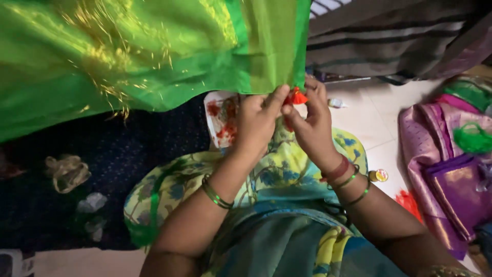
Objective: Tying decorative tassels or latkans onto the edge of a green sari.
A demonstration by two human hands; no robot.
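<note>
A large green silk cloth point(143, 46) with gold threads hangs across the upper left, its corner edge coming down to my hands. My left hand point(259, 120) pinches the cloth's lower edge between thumb and fingers. My right hand point(310, 120) grips the same edge, fingers closed around a small orange-red tassel point(297, 96) at the hem. Both wrists wear green bangles, and the right also has a red band. Below the hands lies my lap in a floral yellow and blue garment point(287, 174).
A white plate point(221, 119) with red smears sits behind my left hand. A purple and pink folded cloth point(451, 179) with green thread point(472, 138) lies at right. A small yellow-capped jar point(379, 176) and red thread scraps point(408, 201) rest on the tiled floor. Dark blue mat point(113, 154) at left.
</note>
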